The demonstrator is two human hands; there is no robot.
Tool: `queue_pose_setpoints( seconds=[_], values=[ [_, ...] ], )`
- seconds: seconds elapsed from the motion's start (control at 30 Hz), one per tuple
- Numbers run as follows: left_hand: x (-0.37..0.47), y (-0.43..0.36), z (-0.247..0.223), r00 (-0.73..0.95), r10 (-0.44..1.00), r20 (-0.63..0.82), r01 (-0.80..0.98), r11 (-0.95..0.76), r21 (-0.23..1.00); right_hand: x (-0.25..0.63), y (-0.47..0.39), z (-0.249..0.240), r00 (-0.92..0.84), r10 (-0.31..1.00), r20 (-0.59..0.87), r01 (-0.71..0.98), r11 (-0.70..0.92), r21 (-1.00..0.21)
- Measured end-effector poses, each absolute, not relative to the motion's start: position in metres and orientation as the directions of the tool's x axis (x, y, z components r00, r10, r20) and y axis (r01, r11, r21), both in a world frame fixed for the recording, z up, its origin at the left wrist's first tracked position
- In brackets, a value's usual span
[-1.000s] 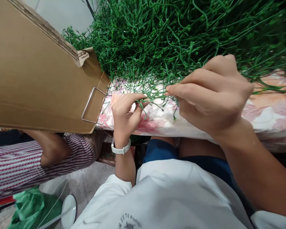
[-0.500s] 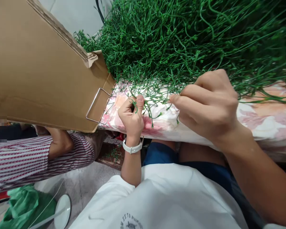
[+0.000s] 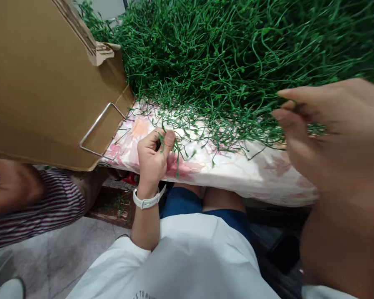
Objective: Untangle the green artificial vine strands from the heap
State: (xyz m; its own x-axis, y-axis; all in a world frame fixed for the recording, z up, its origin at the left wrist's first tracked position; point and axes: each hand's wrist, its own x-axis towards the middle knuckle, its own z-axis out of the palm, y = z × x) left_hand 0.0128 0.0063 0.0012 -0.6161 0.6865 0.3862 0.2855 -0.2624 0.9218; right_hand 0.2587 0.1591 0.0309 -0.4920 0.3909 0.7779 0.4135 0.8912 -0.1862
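Note:
My left hand (image 3: pixel 154 155), with a white watch (image 3: pixel 146 201) on its wrist, is closed around a few thin green stems (image 3: pixel 178 162). Their small bud-like tips stick out around the thumb. At the right, my right hand (image 3: pixel 333 128) is raised beside the pile, blurred, its fingers curled and its thumb and fingertips close together. Whatever lies between those fingertips is too small to make out. A large heap of similar green stems (image 3: pixel 212 54) covers the back of the table, with loose ones scattered toward the front on the floral tablecloth (image 3: pixel 252 172).
A big cardboard box (image 3: pixel 43 83) stands at the left, with a bent metal wire handle (image 3: pixel 95 124) at its lower corner. Beyond it shows a person's arm (image 3: pixel 15 191) and striped clothing (image 3: pixel 59 199). My lap is under the table's front edge.
My right hand has moved right and up, away from my left hand, toward the heap. The view has shifted, so the left hand and box appear further left. The left hand keeps its stems.

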Motion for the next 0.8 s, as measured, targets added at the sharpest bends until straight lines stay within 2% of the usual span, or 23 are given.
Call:
queue_pose_setpoints(
  seconds=[0.1,0.37,0.5,0.67,0.8],
  values=[
    [0.027,0.006,0.004,-0.528,0.768,0.362,0.242,-0.272,0.931,0.242,0.159,0.03,-0.538,0.324,0.778,0.431,0.899,-0.076],
    [0.023,0.005,0.006,-0.461,0.815,0.352,0.155,-0.317,0.936,0.228,0.133,0.036,-0.578,0.38,0.722,0.454,0.885,-0.102],
    [0.022,0.004,0.007,-0.384,0.831,0.403,0.214,-0.345,0.914,0.208,0.11,0.042,-0.636,0.357,0.684,0.333,0.927,-0.175],
    [0.02,0.004,0.0,-0.343,0.848,0.404,0.222,-0.345,0.912,0.189,0.104,0.029,-0.76,0.216,0.613,0.117,0.973,-0.198],
    [0.019,0.004,-0.002,-0.368,0.829,0.421,0.237,-0.354,0.905,0.187,0.106,0.021,-0.734,0.22,0.643,0.105,0.972,-0.212]
  ],
)
